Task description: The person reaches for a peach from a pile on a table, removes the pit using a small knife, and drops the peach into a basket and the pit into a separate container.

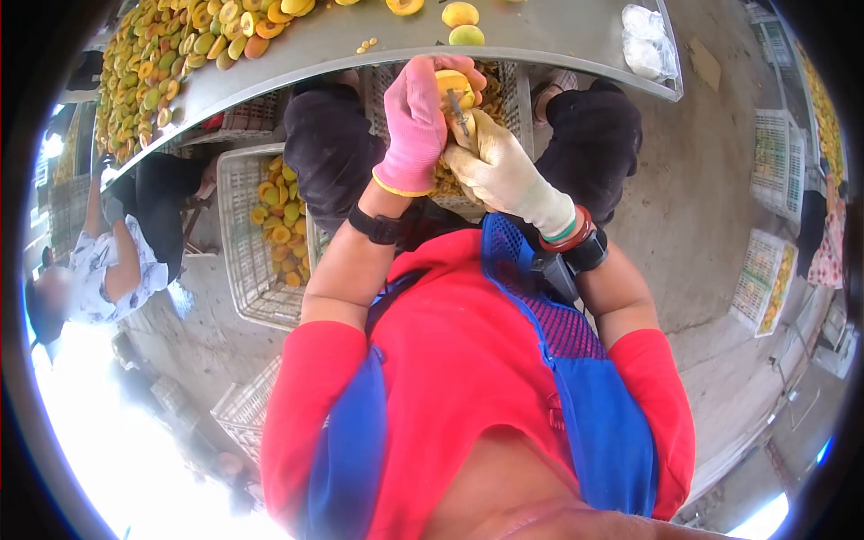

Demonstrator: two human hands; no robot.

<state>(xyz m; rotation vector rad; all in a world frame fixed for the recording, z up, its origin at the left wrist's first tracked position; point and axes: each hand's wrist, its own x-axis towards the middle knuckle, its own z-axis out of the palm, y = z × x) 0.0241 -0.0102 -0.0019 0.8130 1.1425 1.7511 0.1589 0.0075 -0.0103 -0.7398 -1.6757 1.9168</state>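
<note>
Peach [458, 83] sits in the cupped, pink-gloved left grip [416, 119], apparently steadied for the metal tool [458, 112] clasped in the white-gloved right grip [497, 168].

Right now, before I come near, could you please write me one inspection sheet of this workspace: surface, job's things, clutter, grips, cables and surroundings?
Surface: metal table, with a pile of cut fruit toward its left end.
Job's things: yellow fruit and metal tool, close together; I cannot tell how deep the tool sits.
Clutter: small yellow pieces near the table edge; white plastic bag at the right end.
Grips: left grip, pink glove, around the fruit; right grip, pale glove, around the tool.
Cables: nothing seen.
Surroundings: crate with fruit halves at left; a co-worker beyond it.
</note>
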